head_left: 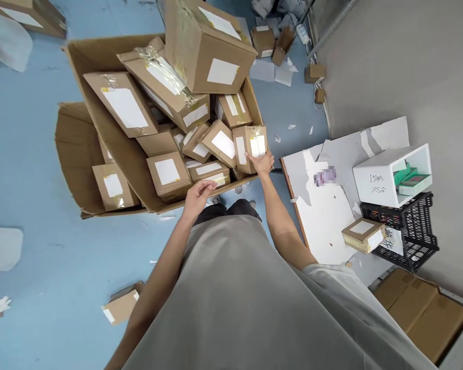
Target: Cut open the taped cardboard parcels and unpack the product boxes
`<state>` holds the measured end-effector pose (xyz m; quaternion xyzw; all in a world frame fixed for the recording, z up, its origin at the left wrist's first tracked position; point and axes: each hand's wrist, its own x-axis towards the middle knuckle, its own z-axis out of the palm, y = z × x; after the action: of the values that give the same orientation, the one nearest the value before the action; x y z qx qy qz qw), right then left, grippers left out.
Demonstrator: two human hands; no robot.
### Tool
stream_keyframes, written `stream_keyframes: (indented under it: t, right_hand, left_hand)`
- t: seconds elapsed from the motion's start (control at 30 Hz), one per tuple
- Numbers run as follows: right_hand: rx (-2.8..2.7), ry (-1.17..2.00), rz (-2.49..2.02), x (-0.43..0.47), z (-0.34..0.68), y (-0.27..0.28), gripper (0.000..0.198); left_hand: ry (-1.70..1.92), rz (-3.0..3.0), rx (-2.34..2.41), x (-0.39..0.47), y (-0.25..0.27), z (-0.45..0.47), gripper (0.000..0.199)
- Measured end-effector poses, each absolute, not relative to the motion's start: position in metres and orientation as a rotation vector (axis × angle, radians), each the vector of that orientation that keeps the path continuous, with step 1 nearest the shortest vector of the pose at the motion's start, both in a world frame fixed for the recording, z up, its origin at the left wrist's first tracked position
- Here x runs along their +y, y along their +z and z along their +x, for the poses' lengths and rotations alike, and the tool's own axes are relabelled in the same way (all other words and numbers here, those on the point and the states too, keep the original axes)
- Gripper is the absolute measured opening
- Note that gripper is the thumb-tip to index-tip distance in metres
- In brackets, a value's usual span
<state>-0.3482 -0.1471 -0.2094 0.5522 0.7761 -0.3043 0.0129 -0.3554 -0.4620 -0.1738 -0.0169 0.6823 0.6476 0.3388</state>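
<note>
My right hand [261, 163] lies against a small cardboard box [239, 137], its thumb on the front face and its fingers round the right side. That box has white labels and stands at the right front corner of a large open carton [111, 139] filled with taped, labelled parcels. At the carton's front rim is my left hand [198, 199], thumb and fingers drawn together, close to a low labelled box [211, 173]. Whatever may be between those fingertips is hidden. A bigger parcel [200, 56] sits on top of the pile at the back.
A second open carton [71, 149] adjoins on the left. To the right, a white table [320, 221] bears a box, a white bin [374, 177] and a black crate [412, 236]. A small box [121, 307] and paper scraps lie on the blue floor.
</note>
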Motion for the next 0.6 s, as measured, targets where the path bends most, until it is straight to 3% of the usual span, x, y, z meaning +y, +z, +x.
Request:
stream_keyframes:
  t: [0.2,0.4,0.6]
  right_hand:
    - [2.486,-0.827,1.622,-0.165,-0.344,-0.2,0.106]
    - [2.556,-0.83,1.415,-0.198,-0.345,-0.196,0.136]
    - [2.731,-1.04,1.231,-0.19,-0.302,-0.137,0.122]
  left_hand:
    - [1.677,-0.043,1.773,-0.439,-0.187,-0.374,0.051]
    - [1.587,0.002,1.811,-0.387,-0.198,-0.387,0.044]
    - [1.635,0.075,1.912,-0.338,-0.177,-0.358,0.066]
